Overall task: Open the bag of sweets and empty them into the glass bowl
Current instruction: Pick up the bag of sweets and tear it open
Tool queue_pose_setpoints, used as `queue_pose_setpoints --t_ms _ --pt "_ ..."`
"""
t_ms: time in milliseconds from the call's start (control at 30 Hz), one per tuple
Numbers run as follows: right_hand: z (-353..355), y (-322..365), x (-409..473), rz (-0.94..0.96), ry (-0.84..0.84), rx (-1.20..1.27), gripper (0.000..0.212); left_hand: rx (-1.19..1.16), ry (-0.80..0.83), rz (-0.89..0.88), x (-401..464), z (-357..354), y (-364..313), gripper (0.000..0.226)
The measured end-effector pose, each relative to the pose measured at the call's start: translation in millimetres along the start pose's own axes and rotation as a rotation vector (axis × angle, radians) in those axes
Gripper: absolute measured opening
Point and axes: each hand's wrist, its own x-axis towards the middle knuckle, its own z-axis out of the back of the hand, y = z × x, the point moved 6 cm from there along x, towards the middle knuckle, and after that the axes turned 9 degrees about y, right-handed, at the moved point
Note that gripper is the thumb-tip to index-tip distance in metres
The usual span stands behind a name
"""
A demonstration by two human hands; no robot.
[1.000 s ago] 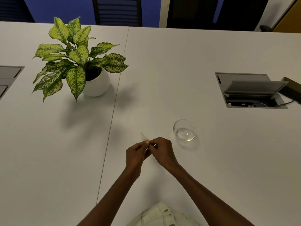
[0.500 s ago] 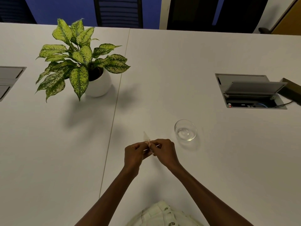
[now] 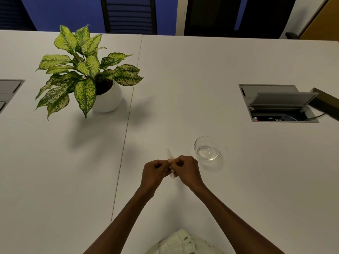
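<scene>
Both hands have barely shifted since the earlier frames; only the bag's free end has tilted. Nearest, the left hand (image 3: 155, 171) and right hand (image 3: 186, 170) meet knuckle to knuckle above the worktop (image 3: 256, 180), fingers of each clamped on the small clear bag (image 3: 170, 157), apparently pinched at one spot so that opposite pulls can tear it. Its loose end sticks up beyond them. Just past the right hand, the empty bowl (image 3: 206, 148) waits close by for pouring. Farther left stands a plant (image 3: 86, 74).
</scene>
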Motion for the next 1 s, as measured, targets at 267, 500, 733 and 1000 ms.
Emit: queue_pose_setpoints --t_ms 267,500,733,1000 --pt "10 -2 6 -0.063 0.060 0.229 0.015 -0.171 0.051 0.101 11 -7 -3 0.020" --pt "12 3 7 -0.117 0.222 0.682 0.020 -0.351 0.234 0.120 13 -22 -16 0.028" --pt "31 5 10 -0.097 0.075 0.409 0.011 -0.097 0.177 0.056 21 -20 -28 0.028" --pt "48 21 8 0.044 -0.172 -0.257 0.018 0.475 -0.119 -0.163 14 -19 -55 0.016"
